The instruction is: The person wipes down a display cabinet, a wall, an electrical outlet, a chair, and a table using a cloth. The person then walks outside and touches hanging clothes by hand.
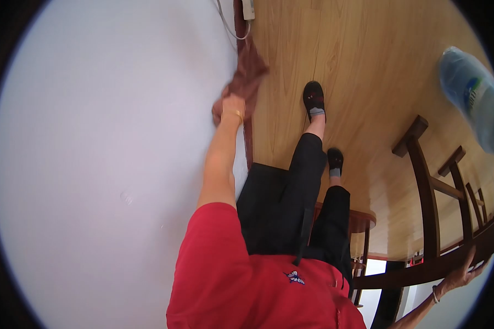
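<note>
My left hand (234,106) is closed on a brown cloth (250,74), which is bunched under my fingers and loose at the far end. It presses the cloth along the reddish-brown baseboard (248,143), where the white wall meets the floor. Motion blurs the cloth's edges. At the lower right, my right hand (460,278) grips the edge of a dark wooden furniture frame (422,276), thumb on the near side; part of the fingers is hidden.
A white power strip (248,9) with a cord lies by the baseboard ahead. A plastic-wrapped blue bottle pack (472,93) is on the wood floor (368,66) at right. A brown stool (362,219) stands behind my legs. A black box-like thing (260,186) is near the wall.
</note>
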Demonstrator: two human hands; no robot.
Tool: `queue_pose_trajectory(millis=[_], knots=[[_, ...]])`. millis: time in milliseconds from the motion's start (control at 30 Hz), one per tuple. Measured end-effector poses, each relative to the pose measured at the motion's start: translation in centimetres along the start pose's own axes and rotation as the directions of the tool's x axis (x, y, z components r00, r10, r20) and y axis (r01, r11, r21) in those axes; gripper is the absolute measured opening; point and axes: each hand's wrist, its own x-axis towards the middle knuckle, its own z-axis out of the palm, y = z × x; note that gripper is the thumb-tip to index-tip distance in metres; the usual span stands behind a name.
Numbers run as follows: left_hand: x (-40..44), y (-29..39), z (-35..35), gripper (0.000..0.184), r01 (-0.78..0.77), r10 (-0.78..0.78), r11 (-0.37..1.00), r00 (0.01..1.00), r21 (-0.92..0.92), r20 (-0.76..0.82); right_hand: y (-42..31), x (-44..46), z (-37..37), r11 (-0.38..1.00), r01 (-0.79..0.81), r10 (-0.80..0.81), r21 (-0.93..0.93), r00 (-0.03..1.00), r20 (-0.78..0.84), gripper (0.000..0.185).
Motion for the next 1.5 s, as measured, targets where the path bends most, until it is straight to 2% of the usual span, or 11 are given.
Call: queue_pose_trajectory(millis=[233,400,500,600,767,967,1067,1267,1367,1467,1500], knots=[[-6.0,1.5,4.9,0.024,-0.314,0.236,0.868,0.942,0.385,0.236,-1.7,-0.1,0.2,0.996,-0.037,0.036,-0.075,0.999,-0.021,0.047],[-2.8,-0.8,-13.9,0.018,-0.412,0.375,0.769,0.91,0.489,0.176,2.3,0.1,-0.5,0.953,0.234,-0.231,-0.194,0.972,0.041,0.041],[5.1,-1.5,-21.5,0.012,-0.209,0.413,0.815,0.864,0.541,-0.288,2.6,-0.1,-0.3,0.945,0.228,-0.224,-0.234,0.974,0.045,0.038],[6.6,-1.1,-34.5,0.011,-0.245,0.445,0.894,0.408,0.374,-0.797,0.0,-0.3,0.2,0.999,0.038,-0.038,-0.017,0.999,-0.015,0.056],[13.1,-1.8,-43.0,0.014,0.0,0.252,0.965,0.276,0.262,-0.928,-6.5,1.3,1.2,0.966,0.258,-0.256,0.016,0.963,-0.084,0.07],[18.9,-6.0,-32.3,0.018,0.195,0.028,0.948,0.738,0.253,-0.674,-11.5,2.6,2.6,0.982,0.121,-0.131,0.146,0.99,0.058,0.07],[15.6,-2.5,-28.0,0.028,-0.174,0.249,0.716,0.968,0.675,-0.014,-11.1,2.5,2.5,0.986,0.087,-0.096,0.145,0.994,0.056,0.074],[6.7,1.4,-24.1,0.029,-0.439,0.471,0.841,0.882,0.317,-0.028,-5.2,1.4,0.8,0.968,0.24,-0.24,-0.078,0.971,0.015,0.074],[1.2,1.4,-26.8,0.031,-0.468,0.423,0.723,0.881,-0.508,-0.21,-5.8,1.4,0.8,0.964,0.26,-0.262,-0.054,0.964,-0.039,0.079],[-3.9,0.9,-32.8,0.018,-0.533,0.693,0.628,0.714,0.567,-0.096,-1.5,0.6,-0.1,0.983,0.104,-0.109,-0.148,0.994,-0.022,0.063],[-4.8,-1.1,-35.4,0.015,-0.483,0.684,0.663,0.7,0.572,-0.202,-1.8,0.4,-0.3,0.985,0.105,-0.111,-0.135,0.993,-0.033,0.063]])
